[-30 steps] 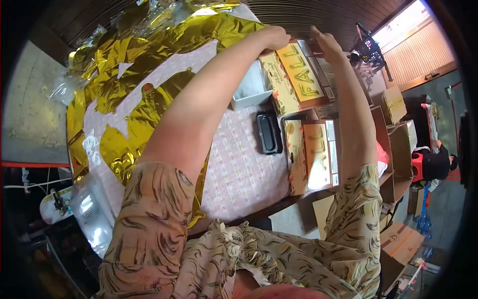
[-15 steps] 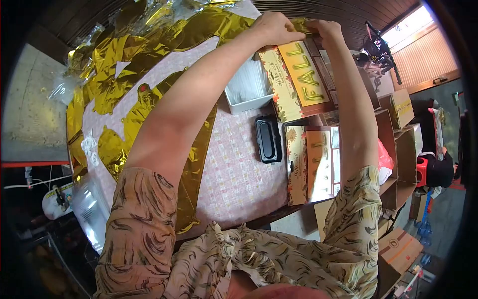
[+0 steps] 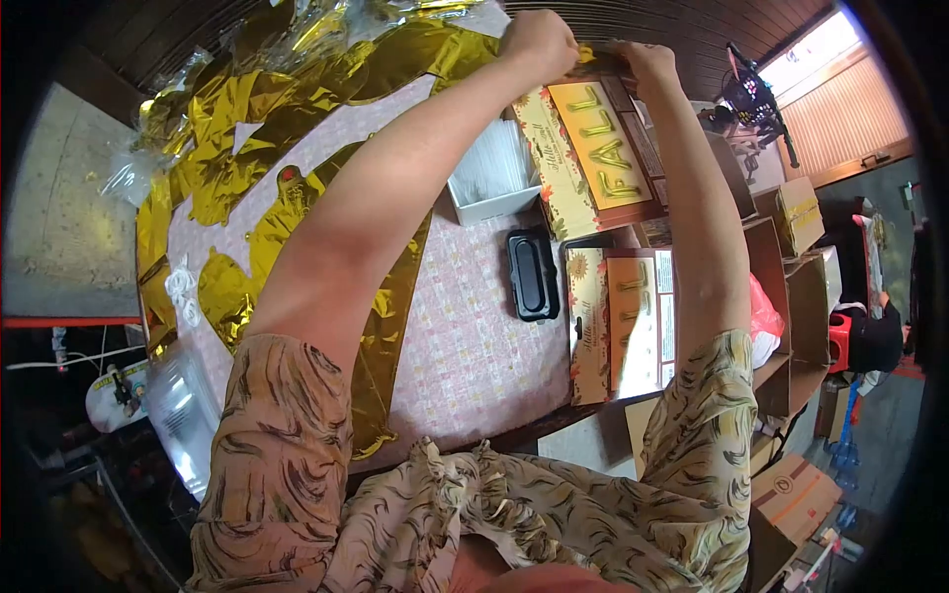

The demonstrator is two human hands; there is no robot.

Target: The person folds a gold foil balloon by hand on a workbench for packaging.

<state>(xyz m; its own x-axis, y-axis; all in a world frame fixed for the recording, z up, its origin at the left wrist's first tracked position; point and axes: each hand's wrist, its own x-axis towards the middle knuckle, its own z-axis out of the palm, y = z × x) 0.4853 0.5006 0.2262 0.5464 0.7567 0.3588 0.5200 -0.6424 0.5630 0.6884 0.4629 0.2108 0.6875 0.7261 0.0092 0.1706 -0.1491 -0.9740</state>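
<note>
My left hand (image 3: 539, 47) is closed at the far edge of the table, its fingers curled round one end of a small gold foil piece (image 3: 586, 53). Close by on the right, my right hand (image 3: 649, 65) is bent inward, fingers pressed together at the other side of this piece; its fingertips are partly hidden. Below the hands lies a package (image 3: 554, 163) with gold FALL letters. A similar package (image 3: 590, 336) is nearer to me. Beside them are a white box of clear sleeves (image 3: 499, 203) and a black tray (image 3: 533, 275).
Flat gold foil balloons (image 3: 267, 119) cover the left and far parts of the checked tablecloth (image 3: 460, 341). White string (image 3: 182, 285) and clear plastic packs (image 3: 183, 420) lie at the left edge. Cardboard boxes (image 3: 796, 494) stand at the right, with a person in dark clothes (image 3: 875, 338) beyond.
My left hand has risen slightly, and its fingers, spread toward the right before, are now curled in. My right hand has barely moved.
</note>
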